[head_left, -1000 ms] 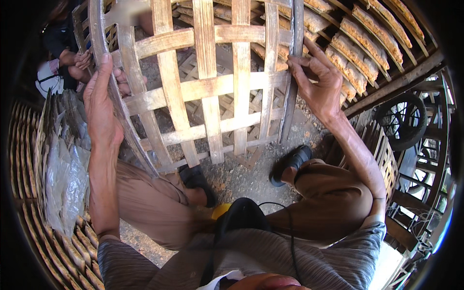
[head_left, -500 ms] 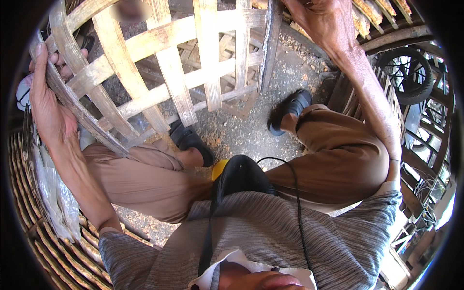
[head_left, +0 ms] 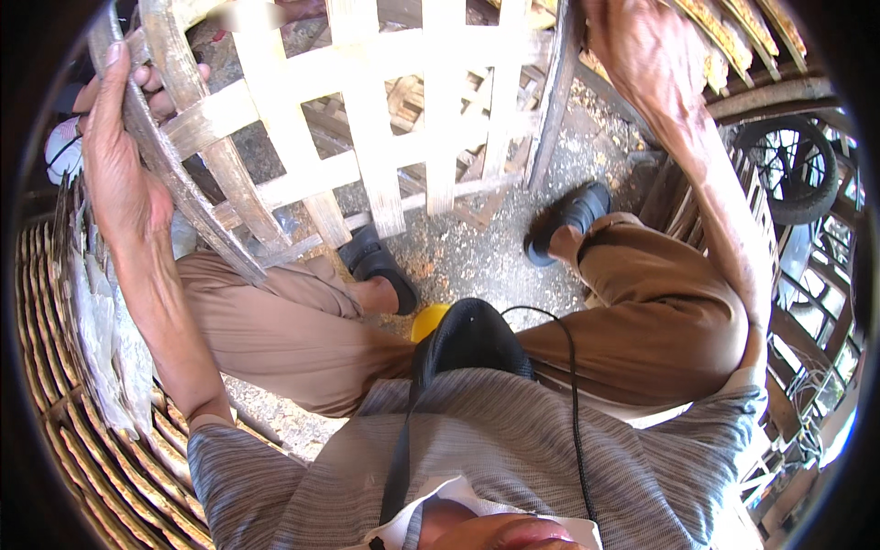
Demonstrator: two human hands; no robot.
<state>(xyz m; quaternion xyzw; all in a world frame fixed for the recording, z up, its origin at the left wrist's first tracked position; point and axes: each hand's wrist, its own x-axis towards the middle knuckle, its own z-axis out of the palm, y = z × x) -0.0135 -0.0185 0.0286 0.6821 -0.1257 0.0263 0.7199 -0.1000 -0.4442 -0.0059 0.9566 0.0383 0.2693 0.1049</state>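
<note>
A large lattice panel of pale bamboo strips [head_left: 373, 160], with darker side rails, is held up tilted in front of me, above my legs. My left hand [head_left: 128, 179] is closed round its left rail, the thumb along the near side and the fingers showing through behind it. By the upper part of the right rail, my right hand [head_left: 646, 55] is bent over and closed at the panel. The upper edge of the view cuts off its fingertips. The panel's lower left corner hangs close over my left thigh.
Slatted racks [head_left: 92, 463] stand at the lower left beside a clear plastic sheet [head_left: 115, 344]. More racks bearing golden-brown pieces [head_left: 724, 41] are at the upper right, near a spoked wheel [head_left: 797, 170]. A yellow object [head_left: 429, 321] sits between my legs on the crumb-strewn floor [head_left: 467, 270].
The panel has shifted slightly to the right with both hands on it. The whole view has also moved a little, while my legs and feet keep their pose.
</note>
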